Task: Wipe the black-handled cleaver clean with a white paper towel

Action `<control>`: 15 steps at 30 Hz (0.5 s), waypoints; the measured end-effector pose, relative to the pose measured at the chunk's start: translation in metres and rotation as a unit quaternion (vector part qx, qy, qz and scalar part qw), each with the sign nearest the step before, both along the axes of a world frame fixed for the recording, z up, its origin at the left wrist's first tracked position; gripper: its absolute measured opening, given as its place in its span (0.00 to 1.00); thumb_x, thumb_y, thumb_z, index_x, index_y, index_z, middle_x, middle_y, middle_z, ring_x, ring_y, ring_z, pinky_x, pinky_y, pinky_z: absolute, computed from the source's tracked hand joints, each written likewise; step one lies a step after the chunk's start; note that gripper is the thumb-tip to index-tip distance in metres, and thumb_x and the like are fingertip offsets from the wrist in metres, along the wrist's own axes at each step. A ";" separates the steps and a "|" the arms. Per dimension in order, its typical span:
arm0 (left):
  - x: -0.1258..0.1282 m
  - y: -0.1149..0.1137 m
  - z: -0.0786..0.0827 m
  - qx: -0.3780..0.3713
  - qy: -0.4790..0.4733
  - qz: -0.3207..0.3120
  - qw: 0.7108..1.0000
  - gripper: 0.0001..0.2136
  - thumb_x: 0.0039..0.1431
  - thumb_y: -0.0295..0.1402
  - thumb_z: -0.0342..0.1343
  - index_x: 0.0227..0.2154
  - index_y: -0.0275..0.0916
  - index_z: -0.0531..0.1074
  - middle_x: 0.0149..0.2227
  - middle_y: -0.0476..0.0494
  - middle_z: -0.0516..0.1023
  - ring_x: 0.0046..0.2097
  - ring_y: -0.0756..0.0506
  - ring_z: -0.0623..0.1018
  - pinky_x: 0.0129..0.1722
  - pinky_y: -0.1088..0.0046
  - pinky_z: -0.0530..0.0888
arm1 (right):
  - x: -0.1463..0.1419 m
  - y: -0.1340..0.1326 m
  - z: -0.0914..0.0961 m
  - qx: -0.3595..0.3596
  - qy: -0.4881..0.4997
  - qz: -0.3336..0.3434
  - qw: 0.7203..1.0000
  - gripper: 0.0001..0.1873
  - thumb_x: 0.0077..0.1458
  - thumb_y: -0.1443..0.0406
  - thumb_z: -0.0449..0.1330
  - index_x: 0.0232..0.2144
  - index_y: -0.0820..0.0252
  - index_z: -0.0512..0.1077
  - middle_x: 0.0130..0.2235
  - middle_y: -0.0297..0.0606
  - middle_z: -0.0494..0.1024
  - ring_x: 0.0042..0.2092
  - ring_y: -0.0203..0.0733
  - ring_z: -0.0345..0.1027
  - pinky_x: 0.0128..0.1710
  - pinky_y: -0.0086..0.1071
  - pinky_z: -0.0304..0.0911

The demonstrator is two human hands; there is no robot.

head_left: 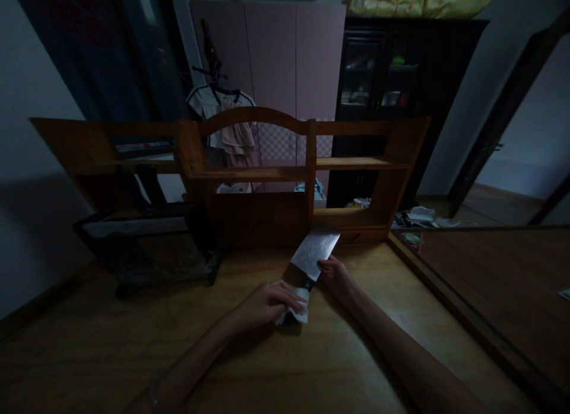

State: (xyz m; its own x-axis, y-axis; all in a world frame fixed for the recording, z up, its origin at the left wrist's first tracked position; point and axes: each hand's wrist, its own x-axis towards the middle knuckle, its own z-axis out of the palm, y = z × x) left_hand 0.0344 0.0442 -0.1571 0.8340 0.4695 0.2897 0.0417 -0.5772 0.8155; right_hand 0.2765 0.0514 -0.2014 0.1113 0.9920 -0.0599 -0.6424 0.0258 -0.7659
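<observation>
A cleaver [315, 250] with a broad, shiny blade and a dark handle is held over the wooden desk, its blade pointing away from me. My right hand [337, 277] grips the blade's lower right edge near the handle, thumb on the face. Around the handle, my left hand [272, 302] presses a crumpled white tissue [301, 307] with closed fingers. The tissue and fingers hide most of the handle; its dark end shows below.
A black knife-block-like rack [151, 242] with clear wrapping stands on the desk [249, 366] at left. A wooden shelf unit [253, 175] runs along the back. A raised wooden edge [445, 301] borders the right side. Beyond are a pink wardrobe [271, 57] and a dark cabinet [427, 75].
</observation>
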 end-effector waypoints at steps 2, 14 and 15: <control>-0.003 0.003 0.000 -0.009 0.008 -0.012 1.000 0.17 0.55 0.20 0.52 0.37 0.45 0.82 0.43 0.46 0.82 0.46 0.45 0.75 0.46 0.69 0.71 | 0.000 0.000 0.000 0.000 0.002 -0.001 1.000 0.12 0.43 0.73 0.63 0.33 0.59 0.73 0.34 0.36 0.80 0.32 0.38 0.73 0.35 0.30 0.69; -0.009 0.012 0.001 -0.057 -0.036 0.044 0.997 0.15 0.50 0.21 0.52 0.32 0.41 0.83 0.36 0.41 0.82 0.41 0.44 0.78 0.42 0.69 0.73 | 0.000 0.001 0.000 0.000 -0.011 -0.002 1.000 0.11 0.43 0.73 0.63 0.32 0.58 0.72 0.33 0.36 0.80 0.31 0.37 0.73 0.32 0.29 0.69; -0.008 0.013 0.001 -0.057 -0.067 0.086 0.992 0.15 0.52 0.21 0.52 0.35 0.41 0.82 0.39 0.41 0.82 0.44 0.43 0.78 0.45 0.68 0.72 | 0.000 0.001 0.000 0.001 -0.013 -0.002 1.000 0.11 0.43 0.73 0.62 0.33 0.58 0.72 0.33 0.36 0.80 0.31 0.37 0.73 0.32 0.29 0.69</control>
State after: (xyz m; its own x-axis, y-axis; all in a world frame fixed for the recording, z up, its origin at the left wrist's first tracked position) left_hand 0.0262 0.0576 -0.1561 0.6955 0.6383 0.3299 0.0180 -0.4745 0.8801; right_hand 0.2766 0.0521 -0.2010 0.1177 0.9915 -0.0549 -0.6227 0.0306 -0.7819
